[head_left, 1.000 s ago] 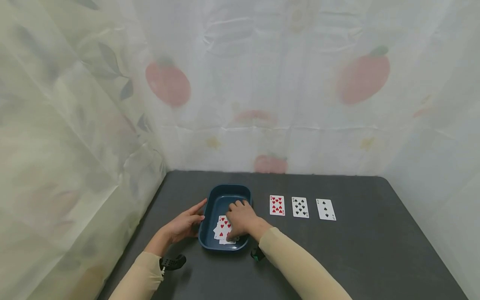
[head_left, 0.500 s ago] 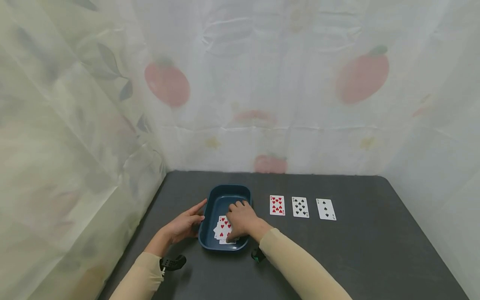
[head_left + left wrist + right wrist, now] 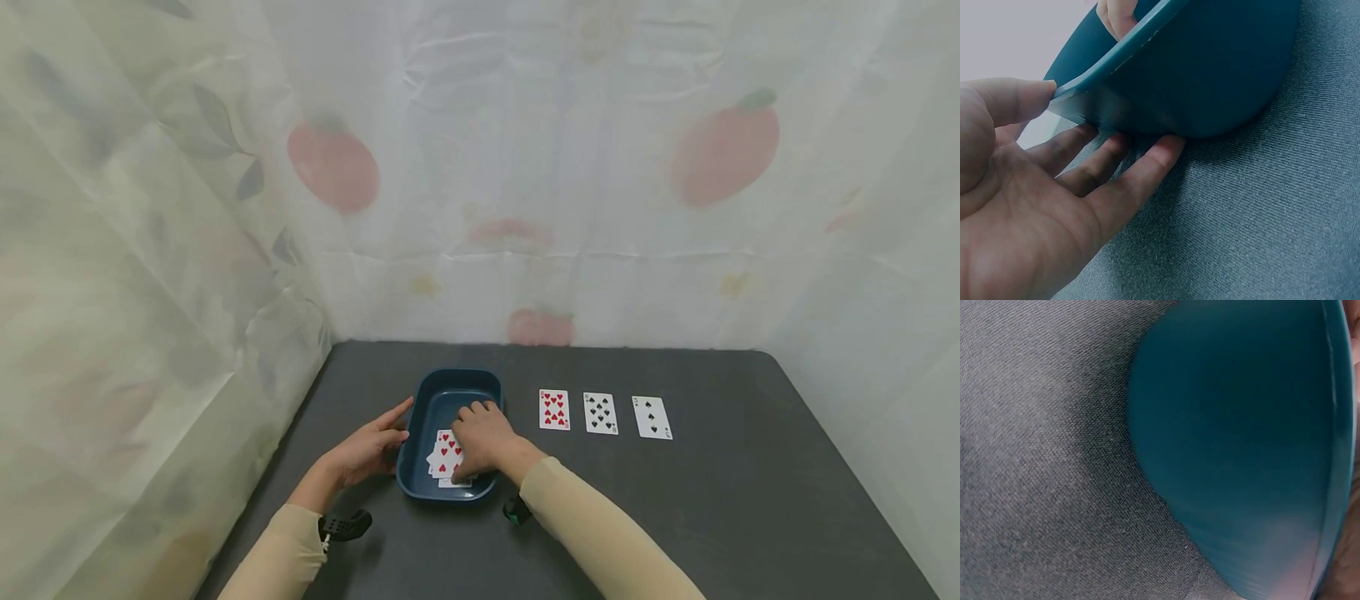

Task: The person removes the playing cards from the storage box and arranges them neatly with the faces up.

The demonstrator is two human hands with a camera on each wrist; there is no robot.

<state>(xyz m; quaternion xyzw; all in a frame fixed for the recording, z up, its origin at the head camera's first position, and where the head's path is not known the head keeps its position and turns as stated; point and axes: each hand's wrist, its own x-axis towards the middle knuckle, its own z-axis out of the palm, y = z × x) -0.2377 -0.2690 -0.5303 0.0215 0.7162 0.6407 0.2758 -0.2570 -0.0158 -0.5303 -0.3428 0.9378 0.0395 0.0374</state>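
I read hearts on the top card [image 3: 446, 454] in the blue tray [image 3: 448, 407], on the near card [image 3: 554, 410] right of it, spades on two farther cards [image 3: 601, 414] [image 3: 652, 417], numerals unclear

Soft, even light fills the head view, its source hidden from me; the curtain [image 3: 480, 108] past the far edge of my table [image 3: 750, 500] looks milky, its fruit prints [image 3: 333, 167] hazy. A faint shadow lies beside my left sleeve [image 3: 279, 546]. Both wrist views are dimmer and bluish (the left one bleaches pale at upper left), with a dull sheen on the tray [image 3: 1235, 431].
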